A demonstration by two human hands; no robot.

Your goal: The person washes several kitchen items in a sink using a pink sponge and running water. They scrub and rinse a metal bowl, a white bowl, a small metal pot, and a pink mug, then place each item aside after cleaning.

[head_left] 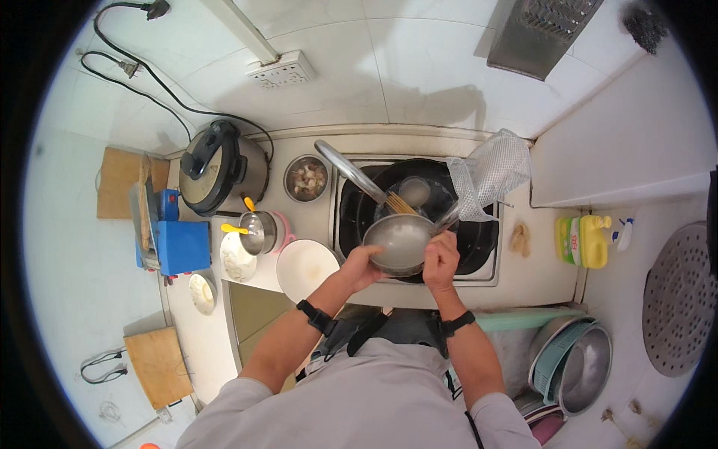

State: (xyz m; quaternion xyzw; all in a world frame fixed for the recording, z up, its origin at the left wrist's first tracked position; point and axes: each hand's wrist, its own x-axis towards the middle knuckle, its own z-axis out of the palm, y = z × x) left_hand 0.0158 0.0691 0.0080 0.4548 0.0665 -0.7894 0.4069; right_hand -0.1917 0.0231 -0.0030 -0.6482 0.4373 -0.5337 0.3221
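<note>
While the bowl point(401, 243) is gripped over the sink point(486, 243) by both hands, left point(361, 267) and right point(440, 260), fingers closed on its rim, chopsticks point(401, 203), tap point(350, 171) and plate point(303, 268) are seen near.

You see a shiny metal bowl point(400, 243), a dark sink point(479, 239), and a smooth pale worktop point(535, 273).

One head-worn fisheye view looks steeply down, close above the sink point(490, 258) and counter point(538, 277)

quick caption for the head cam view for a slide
Both hands, left hand and right hand, hold a metal bowl over a dark sink under the tap.
</note>
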